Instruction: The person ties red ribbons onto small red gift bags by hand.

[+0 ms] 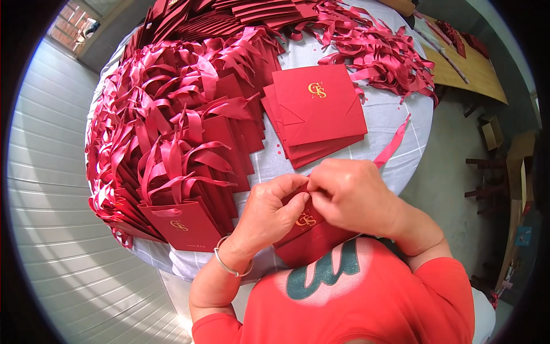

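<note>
The left hand [266, 215] and right hand [356, 192] pinch the upper edge of a red bag [321, 230] at the near side of the surface [385, 117], fingers hiding the grip. A pink ribbon [394, 141] disappears behind the right hand. Handles [172, 156] mask the standing bags' [197, 229] insides.

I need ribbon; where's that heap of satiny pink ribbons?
The heap of satiny pink ribbons lies upper right in the head view, on the pale-clothed table, beyond the central flat red paper bags.
</note>
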Available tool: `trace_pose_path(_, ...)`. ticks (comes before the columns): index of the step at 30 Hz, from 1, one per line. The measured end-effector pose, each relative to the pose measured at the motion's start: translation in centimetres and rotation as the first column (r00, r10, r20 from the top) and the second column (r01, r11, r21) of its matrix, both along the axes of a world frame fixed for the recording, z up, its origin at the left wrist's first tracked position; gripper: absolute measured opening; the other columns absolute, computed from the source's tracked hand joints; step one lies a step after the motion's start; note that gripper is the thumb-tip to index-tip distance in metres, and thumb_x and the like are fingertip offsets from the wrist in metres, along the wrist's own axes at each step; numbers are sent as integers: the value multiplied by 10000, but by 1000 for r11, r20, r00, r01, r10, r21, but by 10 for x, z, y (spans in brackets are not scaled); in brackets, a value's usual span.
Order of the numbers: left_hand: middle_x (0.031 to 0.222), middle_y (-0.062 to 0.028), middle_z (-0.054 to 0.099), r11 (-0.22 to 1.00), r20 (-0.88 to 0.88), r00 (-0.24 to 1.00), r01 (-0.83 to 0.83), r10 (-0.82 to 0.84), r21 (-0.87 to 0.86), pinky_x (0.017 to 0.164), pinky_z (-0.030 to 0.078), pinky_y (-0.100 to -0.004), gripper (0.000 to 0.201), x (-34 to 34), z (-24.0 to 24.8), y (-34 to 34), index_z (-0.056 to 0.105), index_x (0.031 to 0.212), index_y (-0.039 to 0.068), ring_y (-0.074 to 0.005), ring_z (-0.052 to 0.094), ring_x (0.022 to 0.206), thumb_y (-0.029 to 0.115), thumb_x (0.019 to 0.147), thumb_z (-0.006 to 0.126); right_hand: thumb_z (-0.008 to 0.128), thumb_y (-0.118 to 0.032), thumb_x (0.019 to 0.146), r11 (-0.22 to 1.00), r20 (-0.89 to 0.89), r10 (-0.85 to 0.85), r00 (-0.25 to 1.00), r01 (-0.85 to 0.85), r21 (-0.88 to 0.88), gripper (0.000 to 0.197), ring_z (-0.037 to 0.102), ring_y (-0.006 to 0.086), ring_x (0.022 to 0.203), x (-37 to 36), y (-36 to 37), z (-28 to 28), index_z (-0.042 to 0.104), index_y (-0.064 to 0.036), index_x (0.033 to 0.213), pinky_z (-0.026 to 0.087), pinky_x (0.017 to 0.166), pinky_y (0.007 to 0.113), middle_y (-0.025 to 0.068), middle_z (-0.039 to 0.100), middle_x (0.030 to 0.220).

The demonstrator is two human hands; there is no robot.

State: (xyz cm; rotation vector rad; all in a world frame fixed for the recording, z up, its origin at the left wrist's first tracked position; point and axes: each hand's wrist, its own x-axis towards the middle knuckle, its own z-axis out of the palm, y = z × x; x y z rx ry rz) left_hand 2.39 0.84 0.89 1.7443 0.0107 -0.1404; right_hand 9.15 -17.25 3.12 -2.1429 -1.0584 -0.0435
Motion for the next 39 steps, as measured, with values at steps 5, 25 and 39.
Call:
trace_pose_path(5, 878, -174, 734, 988, 114, 992, -60, 44, 145, 713, 561, -341, 198, -3, -8, -1, 694, 1056, -13, -256, 735, 802, 105, 898, 678, 738, -51, 831, 979, -454, 174, 874, -102, 177, 87, 633, 145, 789, 26, -13, 6, 683, -14, 886, 518, 701, 294, 61, 649, 844)
trace_pose_path(25, 703, -90, 629, 846, 582, 813, -298, -18, 443, 531, 490, -326, 280, -18, 19, -31, 621, 901, 45, -253, 629, 570, 57, 738, 848, 693, -96, 849, 537, -916, 306, 258, -841, -58, 353, 446, 90, 576, 103, 38, 34, 699, -33, 1196, 385, 527, 260, -16, 565, 719)
trace_pose_path(39, 790, -91, 709, 970, 267, 961, -135, 78, 200, 671, 555, -258, 181, -13, 10, -21, 644, 895, -19, -117, 701, 734, 17, 806, 797, 715, 34, 774, 970, -636, 243, 732, -180, 164, 217, 664, 140, 686, 110, 36, -5, 656, 28, 983, 518, 567, 279, 92, 709, 825)
